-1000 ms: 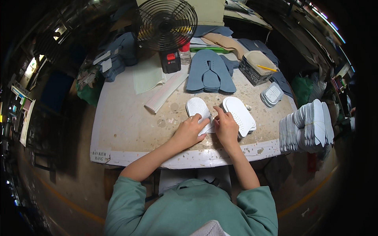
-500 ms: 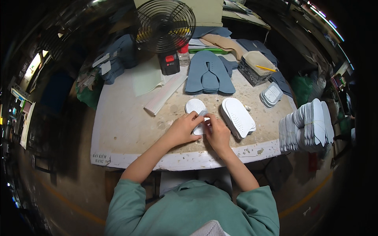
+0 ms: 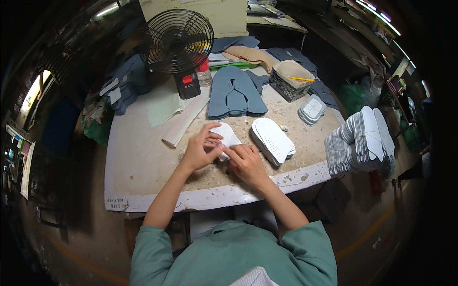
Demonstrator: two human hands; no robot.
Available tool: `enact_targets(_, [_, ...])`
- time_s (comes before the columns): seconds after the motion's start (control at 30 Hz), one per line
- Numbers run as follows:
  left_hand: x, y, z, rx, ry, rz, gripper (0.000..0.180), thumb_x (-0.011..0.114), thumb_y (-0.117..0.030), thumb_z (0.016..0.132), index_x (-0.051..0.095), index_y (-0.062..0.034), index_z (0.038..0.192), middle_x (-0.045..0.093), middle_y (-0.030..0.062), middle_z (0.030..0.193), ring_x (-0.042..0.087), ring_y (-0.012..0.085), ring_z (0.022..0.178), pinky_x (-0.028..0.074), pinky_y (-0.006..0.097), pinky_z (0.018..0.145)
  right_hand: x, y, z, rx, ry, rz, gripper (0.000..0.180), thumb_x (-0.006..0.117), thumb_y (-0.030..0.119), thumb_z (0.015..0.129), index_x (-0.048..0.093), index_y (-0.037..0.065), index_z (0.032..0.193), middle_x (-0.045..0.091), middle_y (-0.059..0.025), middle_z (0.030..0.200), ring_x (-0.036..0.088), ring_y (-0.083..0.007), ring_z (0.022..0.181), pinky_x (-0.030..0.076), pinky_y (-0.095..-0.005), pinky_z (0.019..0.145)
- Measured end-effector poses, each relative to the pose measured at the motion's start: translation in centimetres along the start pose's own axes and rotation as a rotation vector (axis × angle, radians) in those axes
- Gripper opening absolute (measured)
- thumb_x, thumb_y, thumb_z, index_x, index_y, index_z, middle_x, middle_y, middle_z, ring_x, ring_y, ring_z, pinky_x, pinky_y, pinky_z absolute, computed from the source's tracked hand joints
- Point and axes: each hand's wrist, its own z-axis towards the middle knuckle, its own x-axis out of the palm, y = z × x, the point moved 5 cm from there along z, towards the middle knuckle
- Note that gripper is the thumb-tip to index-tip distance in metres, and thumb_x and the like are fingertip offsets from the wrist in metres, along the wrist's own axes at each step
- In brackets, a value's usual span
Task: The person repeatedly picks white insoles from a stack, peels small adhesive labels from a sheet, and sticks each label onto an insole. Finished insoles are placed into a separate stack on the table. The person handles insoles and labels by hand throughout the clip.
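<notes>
On the table [image 3: 138, 162], the white insole [image 3: 228, 132] is apparently being worked by left hand [image 3: 196, 151] and right hand [image 3: 249, 165], held close together; whether anything is pinched cannot be told, and careful finger control seems called for next.

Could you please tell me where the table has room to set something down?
The biggest bare patch of speckled tabletop is left of the left hand, nearer than the rolled pale sheet. A smaller one separates the white perforated insole stack from the tall greyish stack. The back is crowded from round black wire fan to squarish dark tub.
</notes>
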Motion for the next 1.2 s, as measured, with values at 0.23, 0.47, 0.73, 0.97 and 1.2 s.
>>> enact_targets(0.23, [-1.4, 0.4, 0.1, 0.066, -0.29, 0.026, 0.015, 0.061, -0.008, 0.091, 0.063, -0.0018, 0.104, 0.071, 0.0085, 0.092, 0.069, 0.014, 0.087, 0.054, 0.027, 0.078, -6.3, -5.5, -2.4, 0.433, -0.481, 0.367, 0.023, 0.065, -0.004, 0.082, 0.064, 0.001, 0.105, 0.064, -0.0055, 0.089, 0.061, -0.0129, 0.069, 0.05, -0.0266, 0.062])
enact_targets(0.47, [0.2, -0.4, -0.1, 0.079, -0.19, 0.123, 0.01, 0.062, -0.007, 0.089, 0.067, 0.0006, 0.09, 0.071, 0.0091, 0.088, 0.069, 0.0157, 0.08, 0.055, 0.028, 0.074, -6.8, -11.6, -8.6, 0.899, -0.645, 0.927, 0.031, 0.069, 0.001, 0.085, 0.059, -0.001, 0.114, 0.06, -0.0049, 0.086, 0.056, -0.0054, 0.066, 0.043, -0.0172, 0.058])
enact_targets(0.73, [0.8, -0.3, -0.2, 0.086, -0.124, 0.14, 0.011, 0.06, -0.007, 0.09, 0.067, 0.0007, 0.09, 0.071, 0.0075, 0.083, 0.069, 0.0133, 0.077, 0.053, 0.026, 0.075, -6.8, -15.3, -6.8, 0.919, 0.021, 0.393, 0.052, 0.065, 0.045, 0.089, 0.059, 0.005, 0.122, 0.069, -0.0177, 0.089, 0.066, -0.0285, 0.084, 0.051, -0.0355, 0.077])
enact_targets(0.97, [1.0, 0.0, -0.1, 0.064, -0.113, 0.104, 0.01, 0.059, -0.006, 0.091, 0.068, 0.0001, 0.089, 0.071, 0.0066, 0.081, 0.069, 0.0125, 0.075, 0.054, 0.025, 0.073, -5.5, -15.3, -4.8, 0.999, 0.192, 0.522, 0.071, 0.08, 0.046, 0.071, 0.061, -0.004, 0.117, 0.07, -0.0187, 0.097, 0.067, -0.0262, 0.089, 0.051, -0.0339, 0.08])
enact_targets(1.2, [1.2, -0.9, 0.0, 0.188, -0.05, 0.196, 0.054, 0.076, -0.024, 0.077, 0.057, -0.0047, 0.123, 0.06, 0.0142, 0.12, 0.06, 0.0254, 0.111, 0.049, 0.037, 0.093, -5.1, -10.6, -1.4, 0.695, 0.244, 0.611, 0.064, 0.086, 0.026, 0.06, 0.057, 0.001, 0.111, 0.065, -0.0134, 0.101, 0.062, -0.0223, 0.095, 0.049, -0.0319, 0.083])
